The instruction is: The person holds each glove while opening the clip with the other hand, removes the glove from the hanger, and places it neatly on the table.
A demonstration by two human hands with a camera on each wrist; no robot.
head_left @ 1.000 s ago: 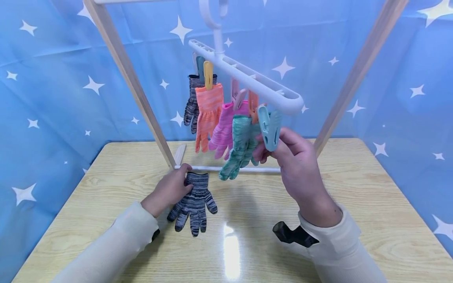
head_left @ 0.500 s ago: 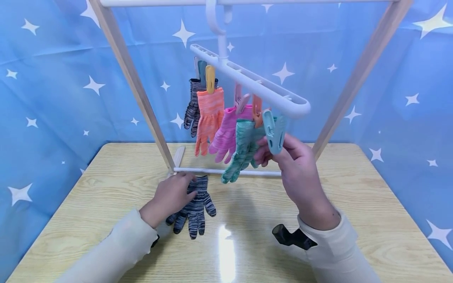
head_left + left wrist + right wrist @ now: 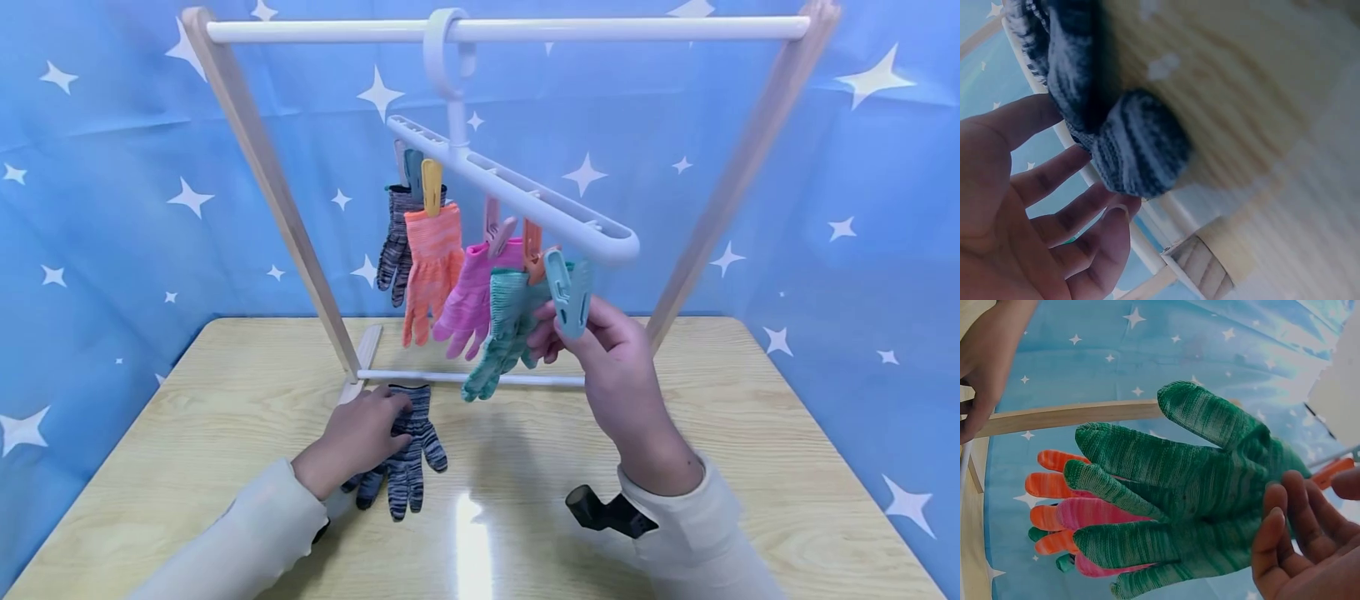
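Left hand (image 3: 365, 440), fingers apart, touching grey glove (image 3: 412, 458); right hand (image 3: 617, 362) pinching blue clip (image 3: 578, 298)

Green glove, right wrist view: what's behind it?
Behind the green glove show parts of a pink glove, an orange glove, dark green tips, a wooden bar and the starry backdrop. Here, the rest of the pink and orange gloves is covered.

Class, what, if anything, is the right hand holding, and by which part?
The right hand pinches the light-blue plastic clothespin by its lower end.
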